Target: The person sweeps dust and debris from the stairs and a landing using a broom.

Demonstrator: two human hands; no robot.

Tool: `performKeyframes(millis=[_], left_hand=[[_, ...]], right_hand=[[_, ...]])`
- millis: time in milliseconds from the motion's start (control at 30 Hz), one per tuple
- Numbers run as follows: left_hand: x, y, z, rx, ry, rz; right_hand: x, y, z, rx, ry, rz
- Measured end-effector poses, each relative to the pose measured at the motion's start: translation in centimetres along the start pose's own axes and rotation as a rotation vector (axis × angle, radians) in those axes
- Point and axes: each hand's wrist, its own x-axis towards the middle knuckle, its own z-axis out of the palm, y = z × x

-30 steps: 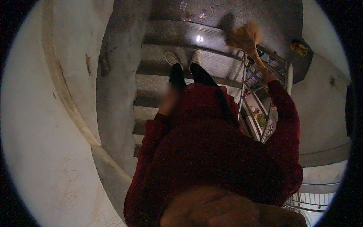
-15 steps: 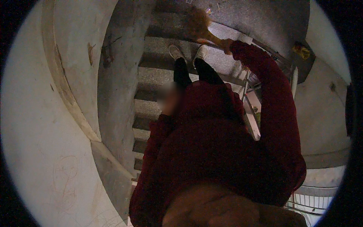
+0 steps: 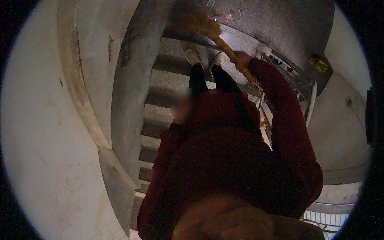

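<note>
Right hand (image 3: 241,60) clenched on straw-coloured bristle broom (image 3: 208,30), head beyond grip on grey stone steps (image 3: 168,82) | left hand (image 3: 182,109) blurred, grasp unclear | I judge overreach risks stumble

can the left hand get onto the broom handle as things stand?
Probably yes. The left hand hangs free by the hip, the broom is gripped only by the right hand, and nothing visible lies between them.
</note>
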Motion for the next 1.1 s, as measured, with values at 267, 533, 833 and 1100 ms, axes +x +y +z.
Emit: performKeyframes(millis=[267, 533, 833, 1100], left_hand=[[2.9, 2.1, -4.6, -0.487, 0.07, -0.354], [5.9, 5.2, -14.1, -0.473, -0.135, -0.259], [6.2, 0.8, -10.6, -0.487, -0.121, -0.197], [5.6, -0.5, -11.9, 0.255, -0.191, 0.229]], right_hand=[[10.0, -3.3, 3.7, -0.344, 0.135, -0.243], [9.5, 2.4, 1.5, -0.28, 0.182, -0.419], [8.7, 1.3, 3.6, -0.059, 0.205, -0.36], [5.5, 8.7, -3.6, 0.41, 0.251, -0.235]])
